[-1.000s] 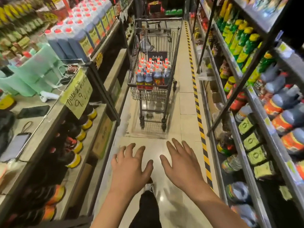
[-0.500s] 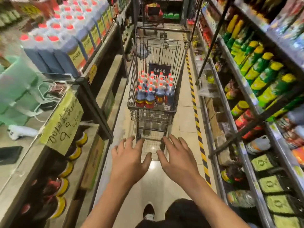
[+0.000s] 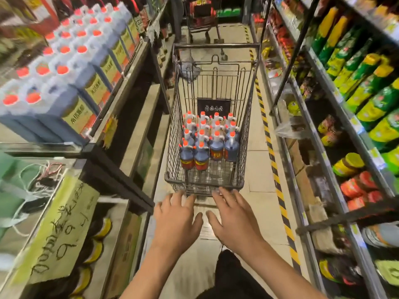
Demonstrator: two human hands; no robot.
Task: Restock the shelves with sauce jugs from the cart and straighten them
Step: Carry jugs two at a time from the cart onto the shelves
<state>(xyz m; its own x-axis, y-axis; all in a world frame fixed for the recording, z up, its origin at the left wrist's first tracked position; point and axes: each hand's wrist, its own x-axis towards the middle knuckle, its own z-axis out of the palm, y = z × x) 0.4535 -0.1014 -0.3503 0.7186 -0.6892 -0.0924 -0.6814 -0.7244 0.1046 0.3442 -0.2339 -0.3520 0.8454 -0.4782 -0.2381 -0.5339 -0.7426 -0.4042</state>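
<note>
Flanking a narrow aisle, shelves on the left (image 3: 138, 67) and shelves on the right (image 3: 328, 134) carry stocked goods, the left top tier holding large red-capped jugs (image 3: 71, 87). A wire cart (image 3: 248, 117) stands in the aisle between them. Inside it, the sauce jugs (image 3: 208, 139) stand upright in close rows, dark-bodied with orange caps. The left hand (image 3: 176, 221) and right hand (image 3: 234, 221) reach side by side toward the cart's near rim, fingers spread and straight, gripping nothing; fingertip contact cannot be confirmed.
</note>
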